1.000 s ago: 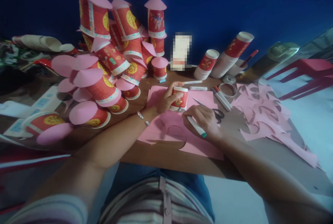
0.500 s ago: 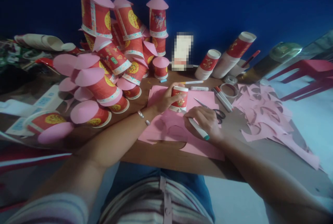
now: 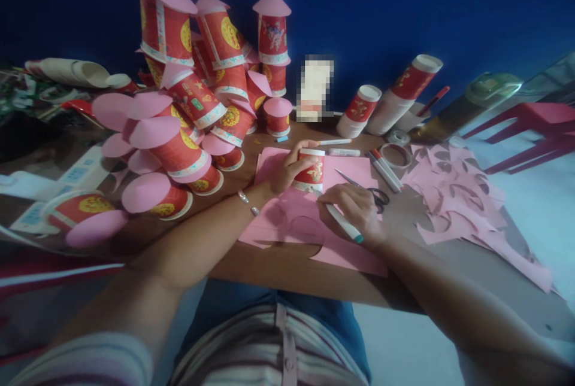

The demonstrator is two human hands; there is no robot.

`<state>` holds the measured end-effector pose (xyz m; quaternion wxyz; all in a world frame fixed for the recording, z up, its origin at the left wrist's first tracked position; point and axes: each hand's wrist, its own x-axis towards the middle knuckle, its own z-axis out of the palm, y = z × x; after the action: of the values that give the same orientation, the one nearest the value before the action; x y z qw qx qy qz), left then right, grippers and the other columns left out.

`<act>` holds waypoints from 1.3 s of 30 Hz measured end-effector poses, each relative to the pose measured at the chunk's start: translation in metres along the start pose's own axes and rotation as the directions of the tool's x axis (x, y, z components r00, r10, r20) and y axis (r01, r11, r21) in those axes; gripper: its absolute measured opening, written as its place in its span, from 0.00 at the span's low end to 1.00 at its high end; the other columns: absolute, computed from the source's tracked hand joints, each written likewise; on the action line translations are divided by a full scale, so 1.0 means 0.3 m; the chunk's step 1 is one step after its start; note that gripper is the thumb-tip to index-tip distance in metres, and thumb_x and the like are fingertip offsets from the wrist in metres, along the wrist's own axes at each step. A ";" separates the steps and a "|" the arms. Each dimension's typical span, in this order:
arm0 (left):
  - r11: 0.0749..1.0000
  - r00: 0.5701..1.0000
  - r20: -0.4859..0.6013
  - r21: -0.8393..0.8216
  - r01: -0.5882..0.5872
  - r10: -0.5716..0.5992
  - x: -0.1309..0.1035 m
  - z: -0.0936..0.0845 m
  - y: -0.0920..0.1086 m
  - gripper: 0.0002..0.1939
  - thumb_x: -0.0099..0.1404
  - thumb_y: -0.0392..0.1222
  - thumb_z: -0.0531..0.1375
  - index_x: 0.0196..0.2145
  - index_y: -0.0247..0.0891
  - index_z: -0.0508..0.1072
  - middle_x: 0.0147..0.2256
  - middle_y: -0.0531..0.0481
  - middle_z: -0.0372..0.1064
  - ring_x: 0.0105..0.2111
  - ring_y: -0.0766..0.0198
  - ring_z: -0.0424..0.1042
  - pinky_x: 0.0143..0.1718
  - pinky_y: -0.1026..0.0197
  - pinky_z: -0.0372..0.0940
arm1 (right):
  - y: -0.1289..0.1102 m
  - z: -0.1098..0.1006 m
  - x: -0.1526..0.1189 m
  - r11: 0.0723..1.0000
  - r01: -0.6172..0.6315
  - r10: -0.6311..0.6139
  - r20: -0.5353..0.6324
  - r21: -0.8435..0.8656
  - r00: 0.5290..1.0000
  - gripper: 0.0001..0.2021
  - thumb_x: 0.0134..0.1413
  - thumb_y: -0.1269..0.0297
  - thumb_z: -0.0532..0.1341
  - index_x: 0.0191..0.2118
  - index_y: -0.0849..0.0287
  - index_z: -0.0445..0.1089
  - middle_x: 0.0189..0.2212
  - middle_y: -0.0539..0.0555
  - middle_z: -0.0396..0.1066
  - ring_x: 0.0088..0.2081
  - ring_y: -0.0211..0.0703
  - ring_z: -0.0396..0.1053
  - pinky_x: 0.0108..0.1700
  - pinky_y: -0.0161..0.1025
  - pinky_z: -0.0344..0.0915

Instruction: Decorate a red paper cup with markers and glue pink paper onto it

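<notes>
My left hand (image 3: 287, 170) is wrapped round a red paper cup (image 3: 315, 172) with a white rim, which stands on pink paper (image 3: 269, 164) in the middle of the table. My right hand (image 3: 353, 206) grips a white marker (image 3: 344, 222) with a green end; its tip is at the cup's lower edge. Curved outlines show on the pink paper below the cup. Black-handled scissors (image 3: 380, 197) lie just beyond my right hand, partly hidden by it.
Red cups with pink cone tops (image 3: 179, 146) are piled at the left. Stacked cups (image 3: 359, 112), a tape roll (image 3: 396, 157) and markers (image 3: 386, 172) are at the back right. Pink paper scraps (image 3: 462, 194) cover the right side. A phone-like blurred object (image 3: 315, 90) stands behind.
The cup has turned slightly in my left hand, and its printed pattern has shifted. My left thumb has moved a little back. The marker stays in my right hand near the cup's lower edge.
</notes>
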<state>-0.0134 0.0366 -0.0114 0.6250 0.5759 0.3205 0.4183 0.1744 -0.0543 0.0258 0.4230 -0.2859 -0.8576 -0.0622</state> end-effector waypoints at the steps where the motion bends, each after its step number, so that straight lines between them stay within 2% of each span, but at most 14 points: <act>1: 1.000 1.000 -0.005 0.016 -0.005 0.005 0.002 -0.003 -0.005 0.29 0.67 0.55 0.61 0.62 0.42 0.67 0.47 0.48 0.75 0.42 0.61 0.77 0.43 0.60 0.71 | 0.000 0.000 0.000 1.000 0.001 -0.001 0.000 0.003 1.000 0.09 0.63 0.78 0.64 0.39 0.54 0.69 0.27 0.48 0.75 0.27 0.39 0.73 0.32 0.37 0.69; 4: 0.998 1.000 -0.021 0.062 -0.013 0.014 0.003 -0.006 -0.008 0.28 0.68 0.54 0.60 0.61 0.43 0.67 0.49 0.48 0.76 0.43 0.61 0.76 0.44 0.61 0.71 | -0.001 -0.002 0.001 1.000 0.000 0.000 0.016 0.013 1.000 0.10 0.63 0.78 0.63 0.39 0.54 0.69 0.27 0.48 0.75 0.27 0.38 0.72 0.32 0.36 0.69; 9: 1.000 1.000 -0.022 0.000 0.007 -0.007 0.002 -0.003 -0.004 0.28 0.67 0.55 0.62 0.61 0.44 0.67 0.47 0.49 0.75 0.41 0.61 0.76 0.42 0.61 0.71 | -0.003 -0.005 0.004 1.000 0.005 -0.005 0.015 0.006 1.000 0.09 0.63 0.78 0.62 0.39 0.54 0.69 0.27 0.48 0.75 0.26 0.38 0.72 0.32 0.36 0.69; 21: 1.000 0.998 -0.061 0.025 0.001 0.000 -0.003 -0.007 -0.008 0.28 0.66 0.55 0.63 0.60 0.44 0.70 0.48 0.49 0.77 0.42 0.61 0.77 0.42 0.62 0.71 | 0.008 -0.008 -0.007 1.000 -0.029 0.029 0.038 -0.007 0.999 0.09 0.62 0.78 0.63 0.40 0.54 0.71 0.28 0.49 0.76 0.28 0.40 0.73 0.33 0.38 0.70; 30: 0.998 0.998 -0.049 0.059 -0.023 0.026 0.001 -0.006 -0.010 0.26 0.68 0.53 0.61 0.60 0.44 0.69 0.50 0.48 0.76 0.44 0.60 0.76 0.44 0.61 0.70 | 0.015 -0.003 -0.009 0.999 -0.024 0.025 0.017 -0.029 1.000 0.09 0.63 0.77 0.63 0.40 0.54 0.69 0.28 0.48 0.76 0.27 0.40 0.73 0.32 0.38 0.69; 34: 0.997 0.999 -0.043 0.078 -0.026 0.030 -0.003 0.000 0.000 0.27 0.67 0.53 0.61 0.60 0.43 0.68 0.53 0.46 0.75 0.46 0.60 0.76 0.45 0.62 0.70 | 0.017 -0.005 -0.013 0.999 -0.031 0.032 0.040 -0.015 0.999 0.09 0.62 0.78 0.63 0.41 0.54 0.71 0.29 0.49 0.77 0.28 0.40 0.75 0.33 0.38 0.70; 39: 0.997 0.999 -0.029 0.074 -0.029 0.031 -0.003 0.000 0.000 0.27 0.66 0.53 0.61 0.60 0.43 0.67 0.52 0.46 0.75 0.45 0.60 0.76 0.44 0.61 0.71 | 0.019 -0.005 -0.017 1.000 -0.027 0.028 0.065 -0.010 0.998 0.09 0.62 0.78 0.63 0.41 0.54 0.71 0.29 0.49 0.76 0.28 0.40 0.74 0.33 0.38 0.69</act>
<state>-0.0138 0.0357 -0.0115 0.5922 0.5967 0.3364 0.4243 0.1811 -0.0522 0.0221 0.3945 -0.3014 -0.8666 -0.0509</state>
